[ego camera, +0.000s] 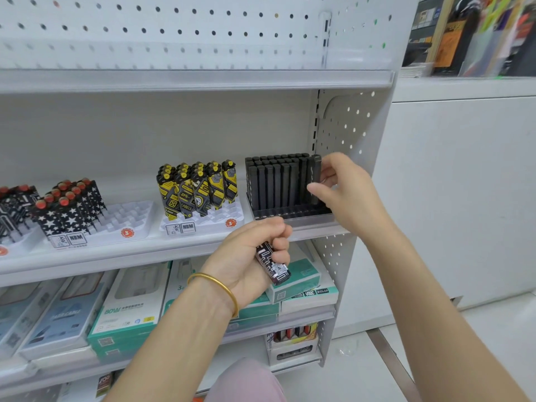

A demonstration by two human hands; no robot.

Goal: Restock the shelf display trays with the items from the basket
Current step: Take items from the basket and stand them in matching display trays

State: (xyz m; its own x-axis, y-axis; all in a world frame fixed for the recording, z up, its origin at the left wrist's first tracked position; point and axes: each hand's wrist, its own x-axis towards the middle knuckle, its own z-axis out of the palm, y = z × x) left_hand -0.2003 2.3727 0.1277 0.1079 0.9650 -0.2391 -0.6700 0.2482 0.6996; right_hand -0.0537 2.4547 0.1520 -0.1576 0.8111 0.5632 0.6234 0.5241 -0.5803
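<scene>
On the middle shelf stands a black display tray (293, 215) packed with upright plain black lighters (275, 181). My right hand (345, 190) grips one black lighter (316, 178) upright at the tray's right end, over the front rows. My left hand (255, 253) hovers below the shelf edge, closed around a black lighter with a white maze pattern (274, 266). A white tray (203, 221) of yellow-and-black lighters (197, 187) sits left of the black tray. Further left is a white tray (127, 219) of star-patterned lighters (69, 207). No basket is in view.
Both white trays have bare slots at the front. Another lighter tray (11, 207) is cut off at the left edge. Boxed goods (127, 309) fill the shelf below. The perforated side panel (348, 129) closes the shelf on the right. An empty shelf (174, 79) is above.
</scene>
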